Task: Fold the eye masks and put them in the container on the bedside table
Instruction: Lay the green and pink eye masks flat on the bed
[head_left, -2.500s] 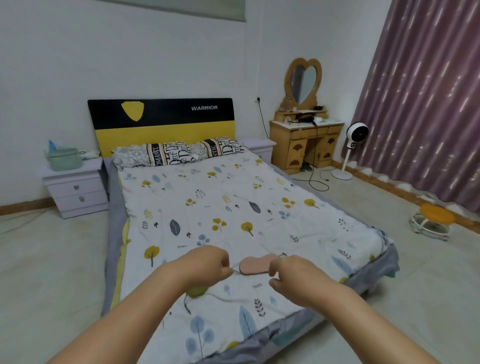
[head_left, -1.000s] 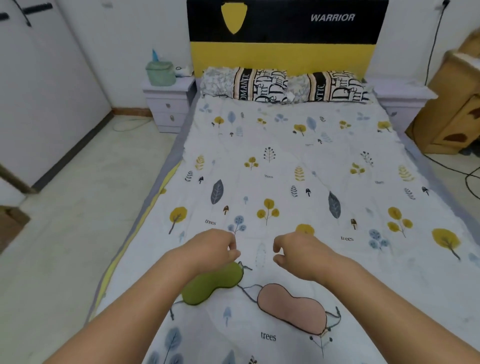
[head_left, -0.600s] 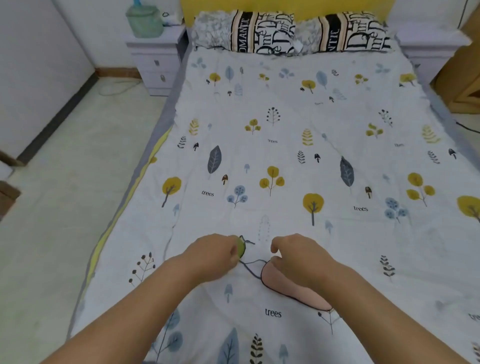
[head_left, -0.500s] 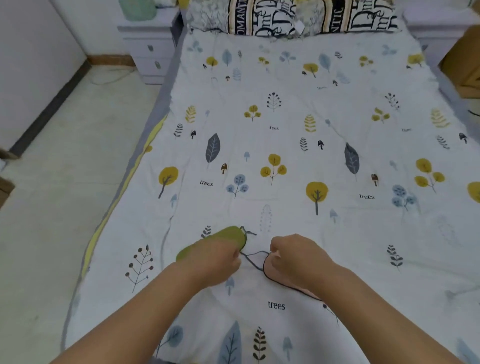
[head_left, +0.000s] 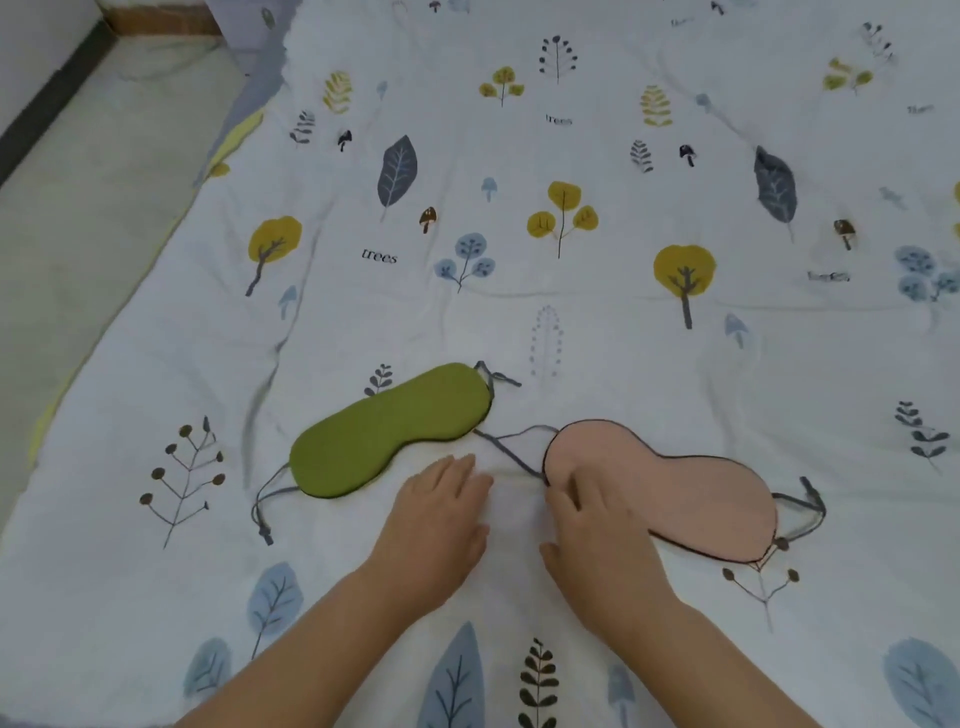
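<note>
- left hand (head_left: 439, 512): flat, fingers spread loose, holding nothing. Rests on the quilt (head_left: 571, 322) just below the near edge of the green eye mask (head_left: 387, 434), fingertips close to it but contact not clear.
- right hand (head_left: 589, 525): open too, nothing gripped. Fingers lie on the left lobe of the pink eye mask (head_left: 675, 491), pressing it flat rather than pinching.
- both masks lie unfolded, side by side on the quilt, green to the left, pink to the right. Container and bedside table not in view.
- grey straps (head_left: 511, 447) trail loose between the two masks and off their outer ends; the inner ones look close to crossing, so lifting one mask could drag the other.
- handling guess: light, soft padded fabric, smooth face, probably slippery on cotton. Nothing fragile.
- where to grab: pinch one end lobe at the piped edge, fold over onto the other lobe, tuck the strap inside before lifting.
</note>
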